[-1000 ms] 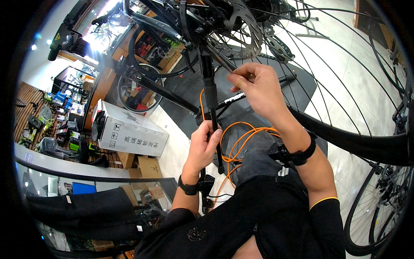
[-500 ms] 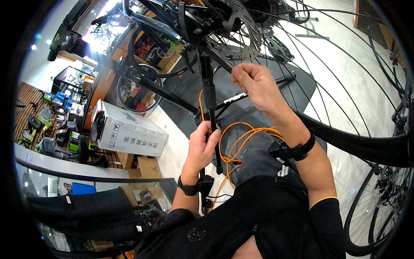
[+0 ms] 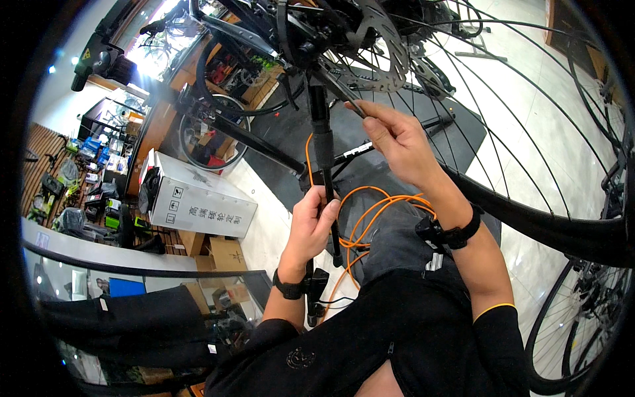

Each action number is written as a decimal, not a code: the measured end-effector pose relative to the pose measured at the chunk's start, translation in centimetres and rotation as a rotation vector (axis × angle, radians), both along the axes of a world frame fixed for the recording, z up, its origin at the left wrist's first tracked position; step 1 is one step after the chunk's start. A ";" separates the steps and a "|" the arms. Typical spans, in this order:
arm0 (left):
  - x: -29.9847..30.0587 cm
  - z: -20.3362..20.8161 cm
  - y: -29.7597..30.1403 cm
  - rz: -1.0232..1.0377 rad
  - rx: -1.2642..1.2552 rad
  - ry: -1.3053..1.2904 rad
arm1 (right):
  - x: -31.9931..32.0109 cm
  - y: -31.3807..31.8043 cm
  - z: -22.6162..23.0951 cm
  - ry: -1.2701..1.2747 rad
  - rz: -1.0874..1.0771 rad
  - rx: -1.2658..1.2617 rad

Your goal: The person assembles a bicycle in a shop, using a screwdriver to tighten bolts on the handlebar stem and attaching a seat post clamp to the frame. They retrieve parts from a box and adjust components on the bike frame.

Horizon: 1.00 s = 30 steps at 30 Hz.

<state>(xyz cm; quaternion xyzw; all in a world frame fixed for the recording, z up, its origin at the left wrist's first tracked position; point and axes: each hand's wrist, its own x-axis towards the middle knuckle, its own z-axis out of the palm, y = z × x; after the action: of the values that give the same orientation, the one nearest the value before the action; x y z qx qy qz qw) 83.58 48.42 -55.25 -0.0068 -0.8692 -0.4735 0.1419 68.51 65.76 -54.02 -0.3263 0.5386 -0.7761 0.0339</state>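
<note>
My left hand [image 3: 313, 225] is closed around a slim black rod [image 3: 335, 241], thumb lying along it. Above that hand the rod runs up into a thicker black section with a ribbed sleeve [image 3: 322, 142], beneath the bicycle's hub area. Up and to the right, my right hand [image 3: 401, 142] pinches the lower end of a flat grey bar [image 3: 339, 88] between thumb and fingers. This bar slants up beside the silver brake disc [image 3: 383, 59]. Dark parts around the hub hide its upper end.
The spoked wheel with its black tyre [image 3: 536, 218] arcs along the right. An orange hose [image 3: 370, 210] lies coiled below the hands. A dark mat [image 3: 264, 178] covers floor under the bicycle. A white carton [image 3: 205, 205] and a glass display case [image 3: 152, 278] stand left.
My right hand has shifted slightly down and right, its fingers straighter along the bar's end. The left hand stays on the rod. The bicycle sits slightly differently in view.
</note>
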 end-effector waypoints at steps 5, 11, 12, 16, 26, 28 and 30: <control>-0.1 0.0 -0.1 -0.005 0.021 -0.016 | -1.4 0.5 -1.3 0.038 0.178 -0.014; 0.1 0.1 -0.4 0.005 -0.010 0.003 | -1.1 1.0 -0.6 -0.052 0.320 -0.014; 0.0 -0.1 -0.6 0.001 -0.015 0.006 | -1.1 1.1 -0.5 -0.072 0.319 0.026; 0.1 -0.2 -0.6 0.005 -0.002 0.009 | -0.9 0.8 -0.4 -0.039 0.135 0.160; 0.1 0.1 -0.4 -0.002 -0.025 -0.005 | 0.5 -0.9 -0.7 0.068 -0.404 -0.004; 0.0 0.2 -0.2 -0.004 -0.007 0.010 | 0.2 -0.6 -0.2 -0.062 -0.232 -0.049; 0.0 0.3 -0.2 -0.002 -0.014 0.005 | -0.1 -0.3 -0.2 -0.303 0.110 -0.188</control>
<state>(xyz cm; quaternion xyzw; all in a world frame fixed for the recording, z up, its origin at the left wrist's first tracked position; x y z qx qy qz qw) 83.58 48.24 -54.93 -0.0100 -0.8721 -0.4678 0.1435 68.43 65.47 -54.19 -0.2364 0.4338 -0.8602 0.1263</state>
